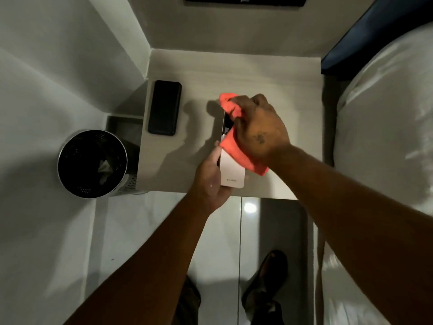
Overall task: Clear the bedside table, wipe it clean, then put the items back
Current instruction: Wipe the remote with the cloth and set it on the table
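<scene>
Bedside worktop (269, 73), pale top, set between a white wall and the bed (386, 125). Items present: one dark smartphone (164, 107) lying flat, screen up, near the worktop's left edge; one light-backed phone (232, 170), held on edge above the front half of the worktop; one orange cloth (236, 146). Beside the worktop on the floor: a round metal waste bin (92, 164) with crumpled paper inside. Task status, as judged: not finished. The dark smartphone sits on the surface, either not yet cleared or already returned; which cannot be told. The rest of the visible top is bare, and the cloth is in use on a phone, not on the top. Left hand (210, 181): closed around the lower left edge of the light-backed phone, palm under it, forearm reaching up from below. Right hand (260, 127): fingers curled, gripping the bunched orange cloth and pressing it on the phone's upper half, knuckles up, wrist angled in from the right.
</scene>
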